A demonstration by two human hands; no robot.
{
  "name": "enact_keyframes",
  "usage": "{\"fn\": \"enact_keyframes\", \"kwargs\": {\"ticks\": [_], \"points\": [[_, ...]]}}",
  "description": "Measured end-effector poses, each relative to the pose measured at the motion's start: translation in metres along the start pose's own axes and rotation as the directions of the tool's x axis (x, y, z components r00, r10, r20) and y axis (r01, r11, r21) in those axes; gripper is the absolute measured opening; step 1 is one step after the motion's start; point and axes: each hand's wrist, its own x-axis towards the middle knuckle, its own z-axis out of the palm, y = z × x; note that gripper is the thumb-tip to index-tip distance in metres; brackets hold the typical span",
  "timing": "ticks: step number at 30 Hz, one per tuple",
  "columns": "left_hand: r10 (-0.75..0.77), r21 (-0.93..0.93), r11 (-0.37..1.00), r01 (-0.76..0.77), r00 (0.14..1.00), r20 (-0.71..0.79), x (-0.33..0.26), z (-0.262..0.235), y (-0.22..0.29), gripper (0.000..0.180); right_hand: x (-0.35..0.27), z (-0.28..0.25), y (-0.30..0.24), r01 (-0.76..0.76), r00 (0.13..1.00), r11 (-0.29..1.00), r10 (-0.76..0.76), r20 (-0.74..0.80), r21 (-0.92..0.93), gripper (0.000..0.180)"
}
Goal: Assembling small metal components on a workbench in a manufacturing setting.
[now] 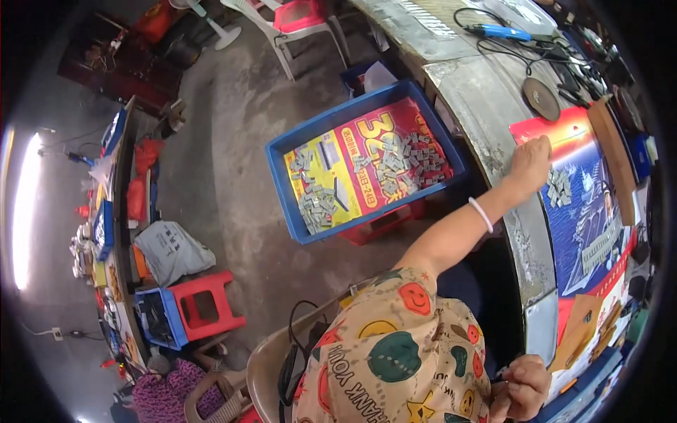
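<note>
At about two o'clock in the view, the left hand (pixel 532 158) lay stretched out over the metal table (pixel 493 106), fingers bent down onto the top edge of a red and blue printed sheet (pixel 585 211). I could not tell whether the fingers pinched anything. A white bracelet (pixel 481 213) sat on that wrist. Just beside the hand, at its four o'clock, a small heap of grey metal pieces (pixel 558 187) rested on the sheet.

Down at five o'clock, the right hand (pixel 522 388) was held close against the patterned shirt (pixel 402 352), its fingers curled inward into a loose fist. What it enclosed, if anything, was hidden.

Off the table, at eleven o'clock from the left hand, a blue tray (pixel 282 151) stood lower down, lined with a red and yellow sheet and scattered with more grey pieces (pixel 416 158). A dark round disc (pixel 541 99) lay on the table at twelve o'clock from the left hand, and farther that way a blue tool (pixel 501 32) lay with its black cable. At eight o'clock in the view, well apart, a red stool (pixel 204 310) stood on the concrete floor (pixel 233 176).
</note>
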Motion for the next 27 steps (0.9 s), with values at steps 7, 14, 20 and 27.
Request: {"fn": "enact_keyframes", "kwargs": {"ticks": [7, 14, 20, 27], "points": [[0.041, -0.721, 0.691, 0.057, 0.992, 0.117, -0.076, -0.019, 0.102, 0.003, -0.021, 0.01, 0.002, -0.515, 0.771, 0.747, 0.188, -0.609, -0.421, 0.008], [0.236, -0.708, 0.499, 0.499, 0.708, 0.665, -0.135, -0.015, 0.136, 0.012, -0.059, -0.007, 0.011, -0.831, 0.375, 0.535, 0.333, -0.865, -0.155, 0.03], [-0.155, -0.342, 0.447, 0.826, 0.448, 0.881, -0.167, -0.013, 0.122, 0.017, -0.087, -0.022, 0.022, -0.762, 0.423, 0.643, 0.576, -0.7, 0.069, 0.035], [-0.144, -0.344, 0.439, 0.83, 0.443, 0.885, -0.187, -0.003, 0.121, 0.014, -0.102, -0.028, 0.021, -0.755, 0.306, 0.605, 0.666, -0.68, 0.253, 0.029]]}}
